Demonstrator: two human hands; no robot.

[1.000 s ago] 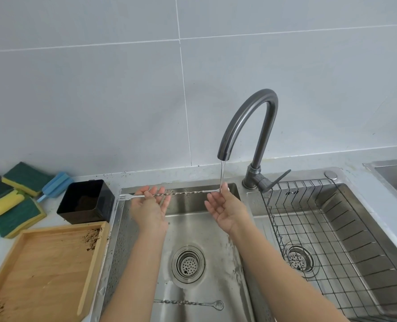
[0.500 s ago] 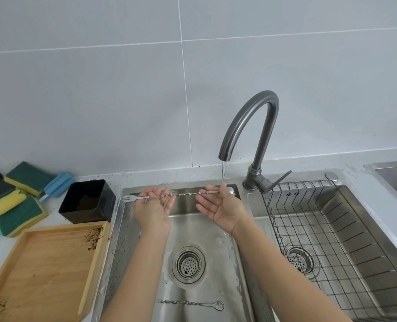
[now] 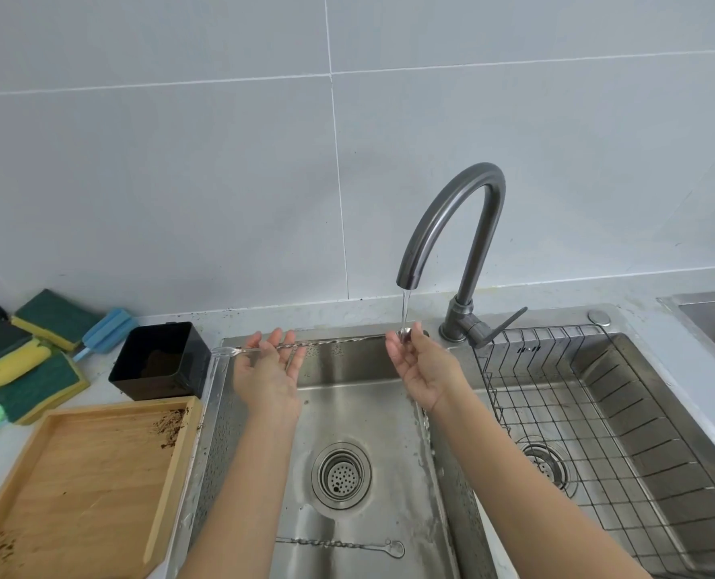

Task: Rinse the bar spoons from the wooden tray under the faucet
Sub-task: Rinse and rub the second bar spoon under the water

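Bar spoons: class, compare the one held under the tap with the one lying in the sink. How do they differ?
The held bar spoon is raised, supported by the left hand and right hand; the loose bar spoon lies flat on the sink floor. Water strikes the held spoon's bowl; the loose one lies away from the stream. Both have long twisted metal stems.

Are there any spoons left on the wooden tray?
No, the wooden tray holds only brown crumbs; one spoon is under the faucet.
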